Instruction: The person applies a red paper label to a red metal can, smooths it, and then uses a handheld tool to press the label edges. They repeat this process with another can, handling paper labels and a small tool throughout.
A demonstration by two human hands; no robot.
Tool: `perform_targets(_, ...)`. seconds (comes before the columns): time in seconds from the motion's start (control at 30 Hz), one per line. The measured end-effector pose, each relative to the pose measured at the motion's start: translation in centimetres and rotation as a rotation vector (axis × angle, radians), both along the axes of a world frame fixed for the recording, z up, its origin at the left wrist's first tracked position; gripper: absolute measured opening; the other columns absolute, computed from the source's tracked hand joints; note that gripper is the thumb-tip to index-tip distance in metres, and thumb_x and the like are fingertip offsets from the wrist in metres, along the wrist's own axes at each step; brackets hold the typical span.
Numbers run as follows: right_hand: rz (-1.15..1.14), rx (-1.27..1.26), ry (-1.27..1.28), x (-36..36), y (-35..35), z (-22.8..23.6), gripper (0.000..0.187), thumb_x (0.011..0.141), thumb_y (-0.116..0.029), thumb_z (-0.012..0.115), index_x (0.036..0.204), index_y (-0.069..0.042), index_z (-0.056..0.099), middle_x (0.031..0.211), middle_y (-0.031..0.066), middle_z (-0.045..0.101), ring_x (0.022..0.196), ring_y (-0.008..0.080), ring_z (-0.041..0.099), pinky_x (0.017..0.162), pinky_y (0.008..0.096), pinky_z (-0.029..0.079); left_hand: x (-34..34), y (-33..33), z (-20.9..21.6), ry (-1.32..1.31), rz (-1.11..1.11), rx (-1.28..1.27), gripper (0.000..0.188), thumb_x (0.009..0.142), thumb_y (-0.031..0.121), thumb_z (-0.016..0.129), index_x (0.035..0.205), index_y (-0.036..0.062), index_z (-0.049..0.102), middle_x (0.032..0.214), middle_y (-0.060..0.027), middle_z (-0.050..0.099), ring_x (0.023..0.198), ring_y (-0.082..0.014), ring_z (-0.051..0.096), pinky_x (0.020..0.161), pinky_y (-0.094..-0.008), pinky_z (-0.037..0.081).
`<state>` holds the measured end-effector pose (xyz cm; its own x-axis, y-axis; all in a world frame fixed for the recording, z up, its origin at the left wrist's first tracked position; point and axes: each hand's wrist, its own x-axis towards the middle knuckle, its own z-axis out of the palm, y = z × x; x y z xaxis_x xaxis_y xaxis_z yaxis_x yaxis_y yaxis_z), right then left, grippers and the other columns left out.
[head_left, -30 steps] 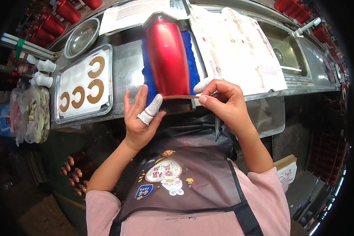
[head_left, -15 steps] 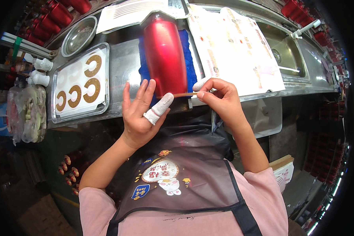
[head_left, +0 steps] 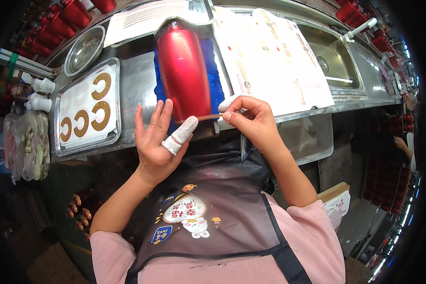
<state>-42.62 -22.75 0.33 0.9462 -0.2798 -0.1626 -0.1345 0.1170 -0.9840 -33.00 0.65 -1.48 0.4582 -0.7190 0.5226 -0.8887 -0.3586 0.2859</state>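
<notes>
A glossy red bottle-shaped vessel (head_left: 183, 71) lies on a blue cloth (head_left: 215, 78) on the metal counter, neck pointing away from me. At its near end a thin brown strip (head_left: 210, 116) stretches between my hands. My right hand (head_left: 252, 118) pinches one end between thumb and finger; one of its fingertips wears a white cover. My left hand (head_left: 158, 137) has its fingers spread, and its white-covered forefinger (head_left: 182, 135) meets the strip's other end. Whether the left thumb touches the strip is hidden.
Left of the vessel, a metal tray (head_left: 117, 102) carries several gold C-shaped pieces on white sheets; a metal bowl (head_left: 84, 51) stands behind it. Printed sheets (head_left: 270, 61) cover the counter at right, beside a sink (head_left: 338, 61). A dark apron (head_left: 217, 189) covers my front.
The view has shifted, so the counter and its things sit further left. Both hands keep nearly the same pose at the strip. Part of another person's arm now shows at the far right.
</notes>
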Motion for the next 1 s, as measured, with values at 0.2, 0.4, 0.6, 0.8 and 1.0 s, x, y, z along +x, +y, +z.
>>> perform_targets(0.2,0.006,-0.007,0.021,0.0,0.0,-0.6,0.007,0.090,-0.005,0.072,0.087,-0.001,0.068,0.086,-0.0021,0.065,0.075,0.0016,0.056,0.067,0.0179,0.045,-0.1,-1.7,1.3,-0.117,0.004,0.028,0.045,0.076,0.012,0.077,0.118,0.0258,0.078,0.147,-0.0215,0.057,0.127,-0.0446,0.059,0.114,-0.0662,0.027)
perform_targets(0.4,0.049,-0.020,0.045,0.5,0.4,-1.1,0.008,0.091,-0.007,0.073,0.087,-0.001,0.068,0.084,-0.0021,0.066,0.071,0.0010,0.057,0.064,0.0175,0.044,0.7,-3.6,0.3,-0.113,0.070,-0.098,0.052,0.077,0.010,0.077,0.129,0.0114,0.071,0.148,-0.0197,0.056,0.135,-0.0411,0.054,0.115,-0.0657,0.029)
perform_targets(0.6,0.073,-0.082,0.067,0.1,0.6,-0.6,0.010,0.090,-0.008,0.074,0.086,-0.002,0.068,0.081,-0.0043,0.064,0.070,0.0005,0.055,0.062,0.0174,0.042,0.8,-1.3,-1.3,0.230,0.046,-0.250,0.075,0.072,0.011,0.087,0.142,0.0054,0.059,0.147,-0.0203,0.056,0.134,-0.0380,0.056,0.116,-0.0571,0.033)
perform_targets(0.8,-0.001,-0.019,0.068,-0.2,1.0,1.5,0.008,0.091,-0.007,0.071,0.085,-0.003,0.067,0.081,-0.0036,0.063,0.069,0.0017,0.053,0.063,0.0188,0.042,-0.8,1.7,-2.1,0.219,0.035,-0.167,0.057,0.079,0.013,0.085,0.133,0.0065,0.067,0.150,-0.0228,0.053,0.132,-0.0402,0.057,0.115,-0.0626,0.030)
perform_targets(1.0,-0.006,-0.050,0.015,-0.8,0.5,2.2,0.008,0.088,-0.005,0.074,0.084,-0.003,0.066,0.081,-0.0040,0.063,0.070,-0.0002,0.053,0.062,0.0173,0.040,-0.8,1.4,-2.3,0.147,0.023,-0.085,0.052,0.079,0.011,0.083,0.130,0.0092,0.070,0.148,-0.0249,0.053,0.130,-0.0420,0.059,0.115,-0.0624,0.027)
